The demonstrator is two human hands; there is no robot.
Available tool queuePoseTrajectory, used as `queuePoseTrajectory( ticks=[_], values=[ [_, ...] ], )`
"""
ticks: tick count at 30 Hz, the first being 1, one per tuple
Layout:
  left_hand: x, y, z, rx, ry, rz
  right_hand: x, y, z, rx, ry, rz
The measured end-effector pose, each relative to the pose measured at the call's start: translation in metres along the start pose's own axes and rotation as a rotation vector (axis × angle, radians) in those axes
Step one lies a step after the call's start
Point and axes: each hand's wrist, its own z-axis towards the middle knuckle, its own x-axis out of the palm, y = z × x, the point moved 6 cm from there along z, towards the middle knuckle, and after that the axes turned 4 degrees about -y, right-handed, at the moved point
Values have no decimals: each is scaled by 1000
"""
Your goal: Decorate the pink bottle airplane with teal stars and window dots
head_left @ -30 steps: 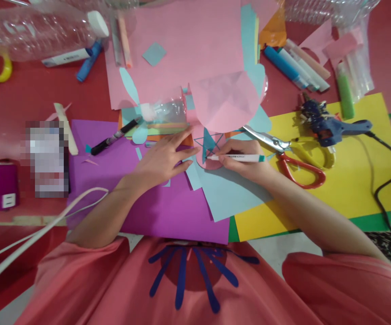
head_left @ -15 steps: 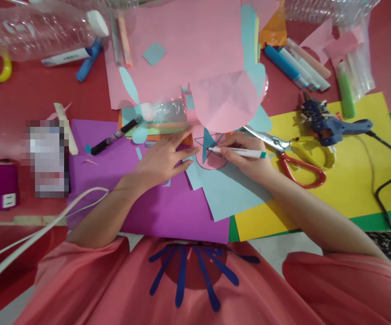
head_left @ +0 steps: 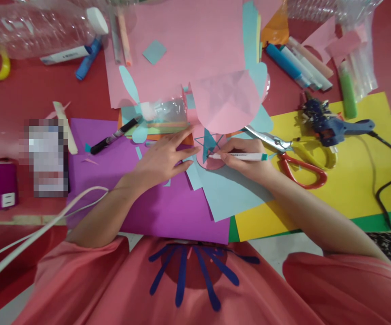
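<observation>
My right hand [head_left: 248, 158] is closed around a white marker pen [head_left: 249, 156] with a green end. Its tip touches a rounded pink paper piece [head_left: 212, 165] that bears a star outline partly coloured in teal. My left hand [head_left: 168, 155] lies flat, fingers spread, its fingertips at the left edge of that piece. Just above sits a clear plastic bottle [head_left: 170, 109] on its side, with pink paper [head_left: 227, 99] around its body and light-blue paper blades [head_left: 129, 84] at its cap. Light-blue paper [head_left: 236, 189] lies under the right hand.
Scissors [head_left: 304, 174] with red and yellow handles and a blue glue gun [head_left: 337, 128] with a cord lie right on yellow paper. Several markers [head_left: 290, 65] are behind. At left are a black pen [head_left: 114, 135], a phone [head_left: 48, 158] and a large bottle [head_left: 36, 29].
The marker tip has shifted slightly down and right over the star, the right hand moving with it. My left hand stays in place.
</observation>
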Motion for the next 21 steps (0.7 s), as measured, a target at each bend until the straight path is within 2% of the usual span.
queuePoseTrajectory(
  ticks=[7, 21],
  values=[
    [0, -1, 0, 24, -13, 21, -7, 3, 1, 27, -114, 39],
    [0, -1, 0, 29, -2, 14, -2, 0, -1, -10, -45, -12]
  ],
)
